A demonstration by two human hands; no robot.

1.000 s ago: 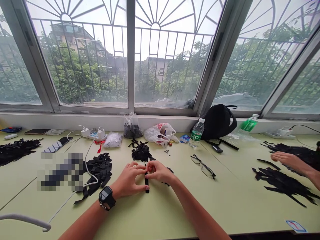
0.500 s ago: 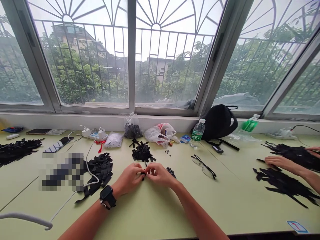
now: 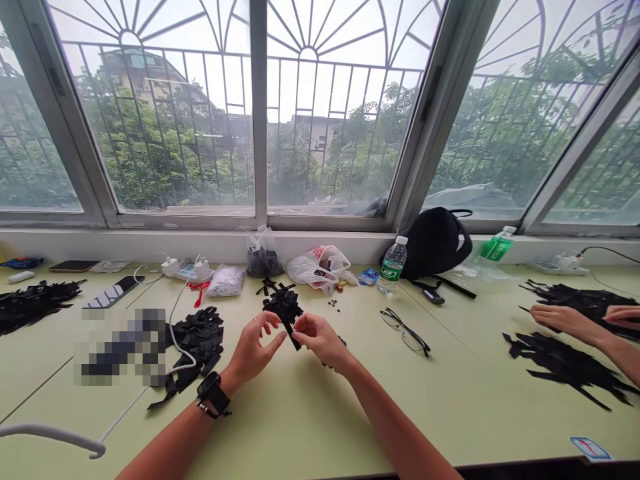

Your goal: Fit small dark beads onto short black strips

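Left hand (image 3: 253,350) reads open, fingers spread, holding nothing, just beside a black strip (image 3: 293,335). I see the right hand (image 3: 320,341) pinching that strip, which tilts above the pale green tabletop (image 3: 450,420), directly below a heap of black strips (image 3: 283,301). A co-worker's hand (image 3: 565,319) lies far right.

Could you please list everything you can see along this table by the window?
table: one, pale green, under everything
black strip piles: five, black, spread along the table
clear plastic bag: one, holding black pieces, by the wall
white plastic bag: one, red print, by the wall
water bottle: one, clear, green label, beside black bag
black bag: one, black, against the wall
glasses: one pair, dark frames, right of centre
co-worker's hand: one, far right
left hand: one, open, black watch
right hand: one, pinching black strip
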